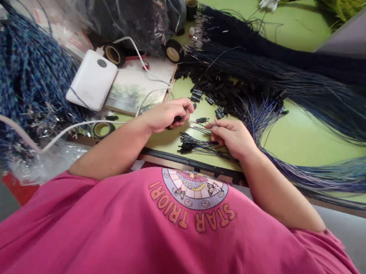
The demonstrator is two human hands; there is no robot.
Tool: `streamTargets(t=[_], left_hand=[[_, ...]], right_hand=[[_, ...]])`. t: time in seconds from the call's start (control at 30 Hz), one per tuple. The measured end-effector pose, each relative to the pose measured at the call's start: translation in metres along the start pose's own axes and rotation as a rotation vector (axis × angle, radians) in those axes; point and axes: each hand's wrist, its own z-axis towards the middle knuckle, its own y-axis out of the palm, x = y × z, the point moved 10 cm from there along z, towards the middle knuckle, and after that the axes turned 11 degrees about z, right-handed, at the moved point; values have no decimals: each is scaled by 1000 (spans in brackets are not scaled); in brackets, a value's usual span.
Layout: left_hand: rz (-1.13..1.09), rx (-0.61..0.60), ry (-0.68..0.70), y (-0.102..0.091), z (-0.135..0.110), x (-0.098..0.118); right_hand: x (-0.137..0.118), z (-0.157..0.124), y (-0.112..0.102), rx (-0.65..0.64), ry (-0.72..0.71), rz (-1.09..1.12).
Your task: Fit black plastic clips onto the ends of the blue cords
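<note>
My left hand is closed, with small black connector housings showing in its curled fingers. Opposite it, my right hand pinches a few thin dark wires whose bare metal ends point toward the left hand. A loose black connector lies on the table between the two hands. Just below the right hand rests a bundle of wires tipped with black connectors. Beyond both hands spreads a heap of black connectors.
Long dark wires cover the right and far side of the green table. At left are a white power bank with a cable, a picture-covered board, tape rolls and blue twisted wires. A plastic bag stands behind.
</note>
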Motion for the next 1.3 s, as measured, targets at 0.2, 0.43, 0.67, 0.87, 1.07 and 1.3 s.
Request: streamTargets(t=[0.2, 0.43, 0.67, 0.87, 1.07, 1.3], left_hand=[[93, -77, 62, 17, 4, 5], [143, -25, 99, 19, 3, 12], [125, -5, 81, 18, 1, 13], [-21, -42, 57, 23, 2, 6], [-48, 8, 24, 20, 2, 5], [67, 75, -39, 13, -4, 8]], right_hand=[[-4, -4, -4, 56, 5, 23], [-13, -7, -7, 69, -77, -87], [-23, -8, -12, 106, -184, -177], [-24, -10, -13, 118, -183, -185], [-30, -15, -21, 212, -251, -270], [-40, -23, -22, 299, -319, -356]])
